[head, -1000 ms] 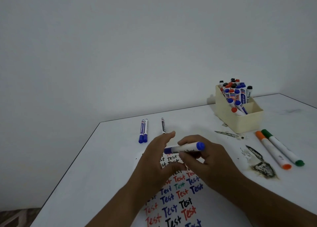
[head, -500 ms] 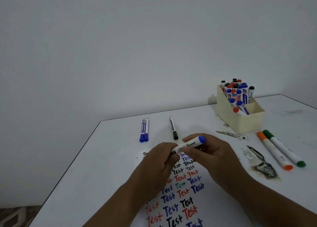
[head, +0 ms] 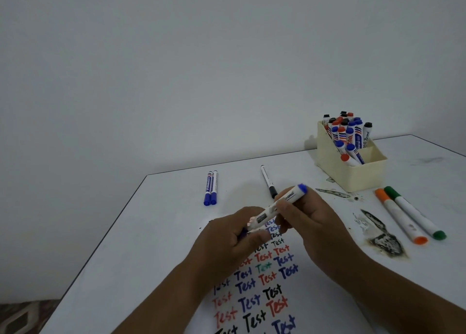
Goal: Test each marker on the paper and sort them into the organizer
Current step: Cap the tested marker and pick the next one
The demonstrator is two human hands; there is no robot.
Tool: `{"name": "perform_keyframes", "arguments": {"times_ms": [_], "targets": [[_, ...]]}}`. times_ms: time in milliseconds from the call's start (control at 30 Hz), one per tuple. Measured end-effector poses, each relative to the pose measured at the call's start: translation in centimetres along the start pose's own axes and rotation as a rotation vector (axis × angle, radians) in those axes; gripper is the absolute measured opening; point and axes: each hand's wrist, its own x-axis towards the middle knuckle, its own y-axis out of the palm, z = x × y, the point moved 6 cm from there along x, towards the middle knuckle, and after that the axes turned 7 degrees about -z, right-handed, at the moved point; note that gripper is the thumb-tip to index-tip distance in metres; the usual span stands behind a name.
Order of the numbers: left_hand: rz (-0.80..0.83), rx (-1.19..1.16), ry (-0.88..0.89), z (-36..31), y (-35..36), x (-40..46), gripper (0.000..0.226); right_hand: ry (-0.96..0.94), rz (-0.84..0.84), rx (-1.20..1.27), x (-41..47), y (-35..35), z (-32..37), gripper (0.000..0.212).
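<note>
Right hand [head: 311, 222] gripping the barrel of a blue whiteboard marker [head: 276, 209], fingers curled round its upper half, blue end cap pointing up and away. Left hand [head: 228, 243] at the marker's lower end, thumb and fingers pinching round what looks like the blue cap [head: 242, 235]; mostly hidden, so whether on or off cannot be told. Marker tilted, held just above the top of the paper [head: 262, 291], itself lying flat on the white tabletop [head: 141, 245] and covered with rows of "Test" in red, blue, black and green.

Beige organizer [head: 353, 175] at the far right, packed with blue-, red- and black-capped markers. Just beside it on the near side, an orange marker [head: 398, 216] and a green marker [head: 413, 212] lying parallel. Two blue pens [head: 210, 188] side by side at far left, a black pen [head: 268, 181] just beyond the hands. Dark scuffed patches [head: 380, 238] on the tabletop near the right hand.
</note>
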Motion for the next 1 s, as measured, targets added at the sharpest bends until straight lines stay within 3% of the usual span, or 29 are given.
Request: {"name": "perform_keyframes", "arguments": {"times_ms": [100, 233, 367, 567, 833, 1000], "targets": [[0.075, 0.003, -0.064, 1.0, 0.1, 0.0, 0.047, 0.055, -0.073, 0.107, 0.7, -1.1, -0.2, 0.012], [-0.011, 0.217, -0.009, 2.8, 0.0, 0.7, 0.028, 0.114, -0.08, 0.089, 1.3, -2.3, -0.2, 0.008], [0.012, 0.301, 0.022, 4.1, 0.5, 0.8, 0.034, 0.143, -0.07, -0.021, 0.7, -2.6, 0.2, 0.033], [0.03, 0.295, -0.036, 4.7, 0.9, 1.1, 0.04, 0.255, 0.102, -0.195, -1.0, -1.4, 0.5, 0.021], [0.083, 0.389, -0.014, 4.2, 1.3, 0.9, 0.038, 0.272, -0.006, -0.227, -4.6, -3.4, -1.3, 0.019], [0.076, 0.394, -0.017, 4.4, 1.2, 0.6, 0.038, 0.239, 0.054, -0.273, -5.0, -2.9, -1.3, 0.02]]}}
